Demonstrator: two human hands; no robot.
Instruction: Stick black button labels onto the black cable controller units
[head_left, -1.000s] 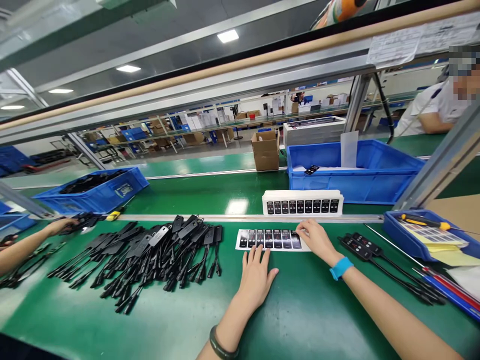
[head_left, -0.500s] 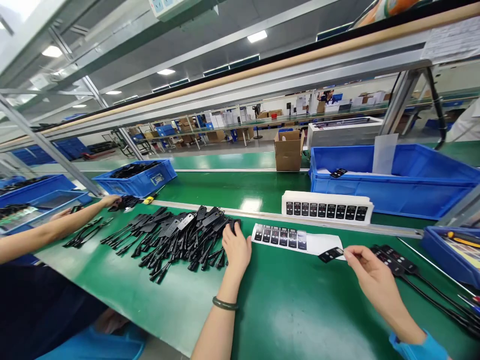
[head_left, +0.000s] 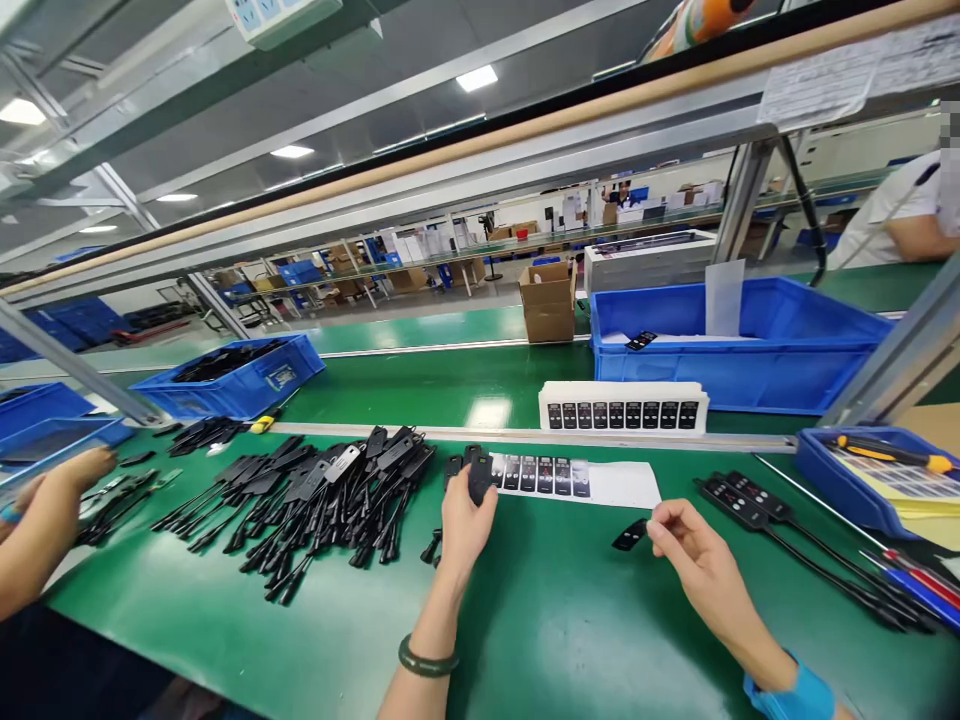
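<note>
My left hand (head_left: pixel 463 520) grips a flat black controller (head_left: pixel 480 478) between thumb and fingers, just right of a pile of black controllers with short cables (head_left: pixel 337 490). Other black pieces lie partly hidden behind that hand. Between thumb and forefinger, my right hand (head_left: pixel 697 555) pinches a black label sticker (head_left: pixel 630 535) by its edge, above the green table. Behind the two hands lies a white backing strip (head_left: pixel 619 484) with a row of black labels at its left part. To the right rest two controllers bearing labels (head_left: pixel 739 500), their cables trailing toward the front.
A white stack of label sheets (head_left: pixel 622 390) leans by the metal rail. Blue bins (head_left: pixel 735 370) and a cardboard box (head_left: pixel 547 305) stand behind. At far right are a small blue tray (head_left: pixel 840 485) and pens (head_left: pixel 915 590). A co-worker's hands (head_left: pixel 45 510) work at left.
My left hand has lifted a controller at the pile's right edge and turned it upward. My right hand has drawn the label sticker off the backing strip toward me. The view has swung right.
</note>
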